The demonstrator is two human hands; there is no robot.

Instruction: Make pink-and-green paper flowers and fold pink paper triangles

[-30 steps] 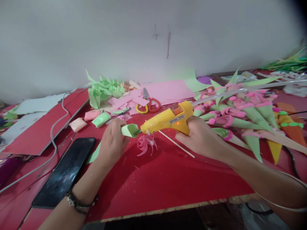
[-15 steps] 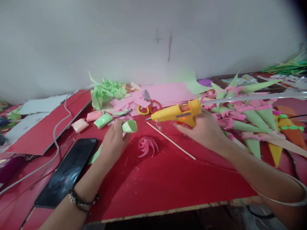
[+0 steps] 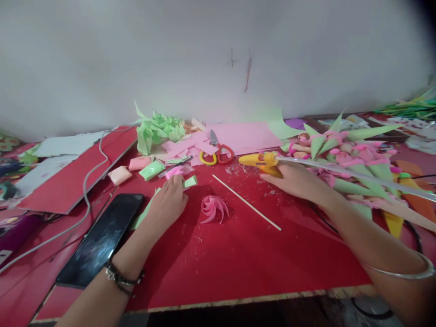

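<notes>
Red worktop (image 3: 238, 265) is stretching before a pale grey wall (image 3: 163, 59). Near its left edge, a dark phone (image 3: 100, 240) is lying beside the left forearm. The left hand (image 3: 169, 200) is grasping a rolled green paper (image 3: 190, 182), fingers closed around it. The right hand (image 3: 295, 179) is gripping a yellow glue gun (image 3: 262, 162), its fingers wrapping the handle. Between the hands, a pink paper flower (image 3: 214, 210) is sitting near the middle, a thin stick (image 3: 247, 202) slanting beside it. Toward the far edge, scissors (image 3: 225, 154) are resting by pink paper.
</notes>
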